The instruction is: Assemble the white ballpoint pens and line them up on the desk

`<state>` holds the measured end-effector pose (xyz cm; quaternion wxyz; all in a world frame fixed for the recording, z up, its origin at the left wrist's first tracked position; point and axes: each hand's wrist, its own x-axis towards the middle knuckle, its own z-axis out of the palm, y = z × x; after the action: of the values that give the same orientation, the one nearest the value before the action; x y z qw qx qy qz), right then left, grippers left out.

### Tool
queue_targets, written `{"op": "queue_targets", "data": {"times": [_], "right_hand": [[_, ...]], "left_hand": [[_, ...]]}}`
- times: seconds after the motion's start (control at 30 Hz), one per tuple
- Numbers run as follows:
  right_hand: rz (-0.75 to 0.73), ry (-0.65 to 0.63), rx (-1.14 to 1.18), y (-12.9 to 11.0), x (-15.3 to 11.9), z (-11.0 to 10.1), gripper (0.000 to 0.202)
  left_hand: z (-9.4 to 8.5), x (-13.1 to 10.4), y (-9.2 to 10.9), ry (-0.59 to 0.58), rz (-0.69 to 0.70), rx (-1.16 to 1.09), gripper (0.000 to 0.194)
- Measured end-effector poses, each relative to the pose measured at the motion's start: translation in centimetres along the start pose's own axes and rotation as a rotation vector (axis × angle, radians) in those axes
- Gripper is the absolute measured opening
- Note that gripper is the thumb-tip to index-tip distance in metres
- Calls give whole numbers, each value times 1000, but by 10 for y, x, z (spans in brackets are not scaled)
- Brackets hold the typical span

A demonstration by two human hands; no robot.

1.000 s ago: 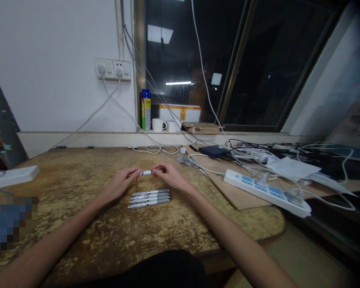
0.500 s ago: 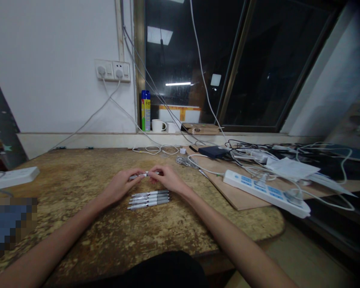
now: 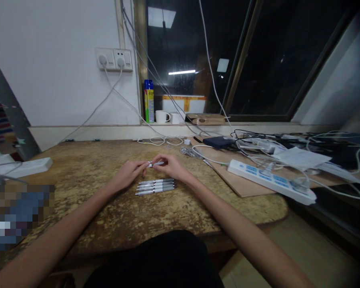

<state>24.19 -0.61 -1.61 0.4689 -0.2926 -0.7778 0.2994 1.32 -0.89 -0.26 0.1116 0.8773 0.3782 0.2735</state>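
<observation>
Several white and grey pens (image 3: 155, 187) lie side by side on the worn wooden table (image 3: 114, 218). Just beyond them, both hands meet at a small white and grey pen (image 3: 159, 163). My left hand (image 3: 127, 173) pinches its left end between thumb and fingers. From the other side my right hand (image 3: 171, 167) has its fingers closed on the right part of the pen. The fingertips cover much of the pen, so its details are hidden.
A white power strip (image 3: 271, 182) lies on a wooden board (image 3: 219, 166) at the right, among tangled cables and papers (image 3: 301, 156). Another power strip (image 3: 33, 167) is at the left. A spray can (image 3: 149, 102) and a white mug (image 3: 162, 116) stand on the sill.
The camera view has shifted, so the scene sits higher and slightly further right. Both hands stay together at the pen, with a small change in the fingers; the row of pens looks unchanged.
</observation>
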Motion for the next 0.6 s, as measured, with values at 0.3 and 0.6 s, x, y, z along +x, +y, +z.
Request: {"op": "queue_targets", "data": {"times": [0.3, 0.6], "right_hand": [[-44, -2, -43, 0, 1, -6, 17], [-63, 24, -40, 7, 1, -11, 15]], "left_hand": [[-1, 1, 9, -24, -54, -137, 56], [-2, 1, 6, -24, -101, -237, 52]]}}
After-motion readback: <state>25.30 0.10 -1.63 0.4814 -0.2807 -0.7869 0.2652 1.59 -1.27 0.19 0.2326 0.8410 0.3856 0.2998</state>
